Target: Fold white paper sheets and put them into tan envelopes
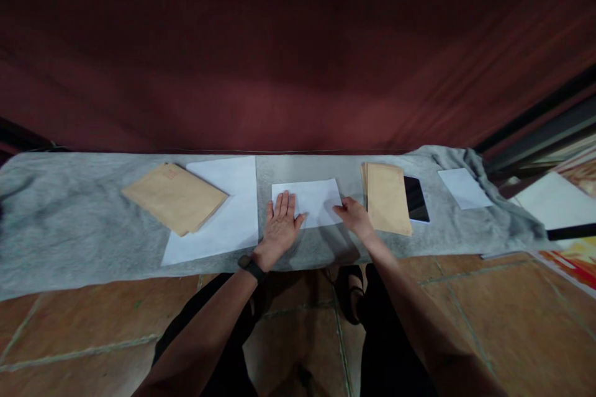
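Note:
A small white sheet of paper [319, 198], perhaps folded, lies in front of me on the grey cloth. My left hand [282, 223] presses flat on its left part, fingers stretched and thumb out to the side. At the right edge of the paper, my right hand [354, 216] has its fingers curled and pinched on the border. To the right of that hand lies a stack of brown envelopes [388, 198]. Larger white paper [233, 211] rests left of my left hand, partly covered by more brown envelopes [174, 198].
A dark-screened tablet or phone [416, 198] sticks out from under the right envelopes. Farther right lies another white sheet [464, 188]. The grey cloth [69, 217] covers a long narrow surface. Behind it hangs a dark red backdrop [298, 111]; tiled floor [521, 304] shows below.

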A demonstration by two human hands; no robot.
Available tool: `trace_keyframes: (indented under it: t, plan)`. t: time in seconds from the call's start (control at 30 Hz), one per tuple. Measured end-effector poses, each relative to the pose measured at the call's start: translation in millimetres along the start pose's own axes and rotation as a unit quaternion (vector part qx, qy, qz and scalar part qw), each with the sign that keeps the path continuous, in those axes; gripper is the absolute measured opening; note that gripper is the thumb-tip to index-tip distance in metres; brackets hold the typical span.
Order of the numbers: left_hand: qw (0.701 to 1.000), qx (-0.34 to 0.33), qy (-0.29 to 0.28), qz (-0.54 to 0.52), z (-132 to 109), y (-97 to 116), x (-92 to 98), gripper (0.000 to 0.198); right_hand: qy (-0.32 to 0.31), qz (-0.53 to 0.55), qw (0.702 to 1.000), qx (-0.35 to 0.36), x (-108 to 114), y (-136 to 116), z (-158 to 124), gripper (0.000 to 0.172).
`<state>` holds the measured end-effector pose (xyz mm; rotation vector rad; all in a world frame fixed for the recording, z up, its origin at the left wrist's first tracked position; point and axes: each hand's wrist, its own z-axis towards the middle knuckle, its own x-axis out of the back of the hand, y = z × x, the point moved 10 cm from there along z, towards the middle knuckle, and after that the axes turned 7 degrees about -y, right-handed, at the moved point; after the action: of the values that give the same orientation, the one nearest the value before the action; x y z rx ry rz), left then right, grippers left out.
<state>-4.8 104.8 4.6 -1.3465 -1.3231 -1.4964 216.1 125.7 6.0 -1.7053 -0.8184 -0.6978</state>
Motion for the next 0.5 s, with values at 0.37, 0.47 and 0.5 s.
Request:
trace_keyframes:
  t: [0.37, 0.47, 0.5]
  plan:
    - [0.897, 0.016, 0.263, -0.355, 2.6, -51.6, 90.2, 0.064, 0.264, 0.047, 0.926, 0.267, 93.1, -69.4, -55.6, 0.035]
    - [0.861, 0.029, 0.289, -0.418, -2.1, -67.7, 102.7, 0.060, 0.129, -0.074, 0.917, 0.371, 40.5, -91.7, -66.9, 0.032]
    - [0.853, 0.033, 0.284, -0.436, -1.5, -72.3, 103.5, 0.059, 0.089, -0.103, 0.906, 0.400, 22.3, -95.5, -72.3, 0.032]
